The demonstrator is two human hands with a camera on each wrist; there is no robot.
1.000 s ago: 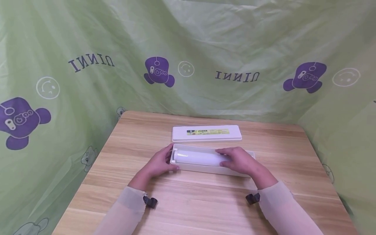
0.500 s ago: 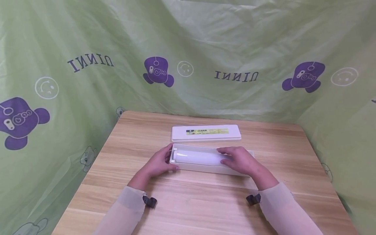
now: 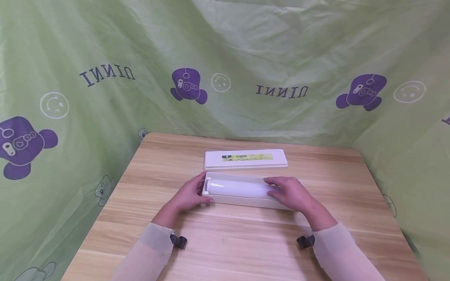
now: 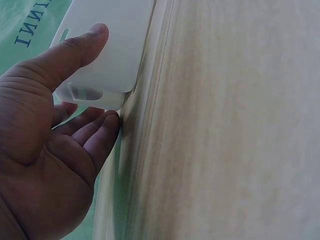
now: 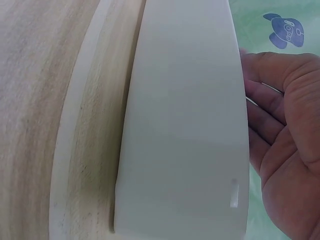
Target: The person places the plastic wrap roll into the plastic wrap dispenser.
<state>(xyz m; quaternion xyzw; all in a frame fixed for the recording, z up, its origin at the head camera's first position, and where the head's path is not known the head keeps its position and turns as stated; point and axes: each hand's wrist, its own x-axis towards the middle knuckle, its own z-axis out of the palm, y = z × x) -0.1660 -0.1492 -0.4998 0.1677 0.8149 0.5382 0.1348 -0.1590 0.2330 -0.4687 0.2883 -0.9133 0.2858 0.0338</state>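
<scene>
On the table, a long white box (image 3: 242, 202) lies with its top off, and a glossy white roll that looks like cling film (image 3: 239, 189) sits lengthwise inside. My left hand (image 3: 190, 193) grips the box's left end. In the left wrist view, its thumb (image 4: 82, 52) is on the front wall and the fingers reach round the end. Over the right part of the roll, my right hand (image 3: 290, 192) rests with loosely bent fingers, hiding that end. The right wrist view shows the box's plain front wall (image 5: 185, 115), with the right fingers (image 5: 265, 117) above its upper edge.
Behind the box lies its white lid (image 3: 246, 158), flat, with a yellow-green label. The wooden table (image 3: 225, 242) reaches back to a green printed curtain (image 3: 246, 117). A small black camera (image 3: 179, 241) sits at the left cuff.
My right hand has slid slightly to the right along the roll, showing more of it. The left hand keeps its hold on the box end.
</scene>
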